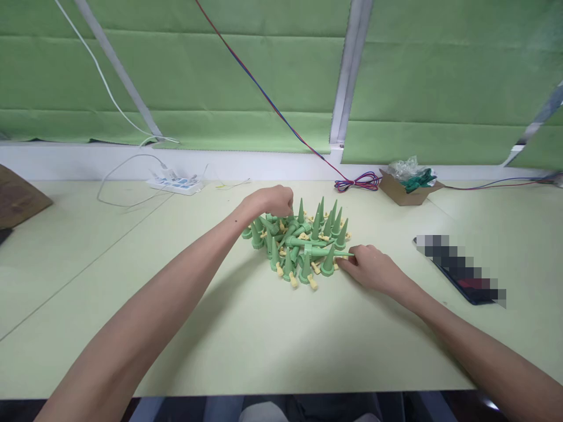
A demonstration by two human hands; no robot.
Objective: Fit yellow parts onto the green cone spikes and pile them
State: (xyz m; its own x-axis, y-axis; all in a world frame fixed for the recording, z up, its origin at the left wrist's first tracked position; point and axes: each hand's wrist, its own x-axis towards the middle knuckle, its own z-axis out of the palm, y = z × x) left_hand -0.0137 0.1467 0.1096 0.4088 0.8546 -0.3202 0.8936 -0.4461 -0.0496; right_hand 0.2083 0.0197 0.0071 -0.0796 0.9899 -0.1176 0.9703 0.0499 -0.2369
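A pile of green plastic spikes [292,237] lies in the middle of the table. Several stand point up on round bases around its edge, and others lie on their sides within it. Small yellow valve-like pieces [293,280] are scattered among them. At the back of the pile is my left hand [279,201], its fingers curled down; what they hold, if anything, is hidden. On the right side, my right hand [369,266] has its thumb and fingers closed at the pointed tip of a lying green spike [336,253].
A dark phone-like object [460,272], partly pixelated, lies on the right of the table [264,346]. Behind are a small cardboard box [407,193] with plastic wrap and green material, coiled red-blue wires [358,183] and a white power strip [176,184]. Brown cardboard [20,199] stands far left.
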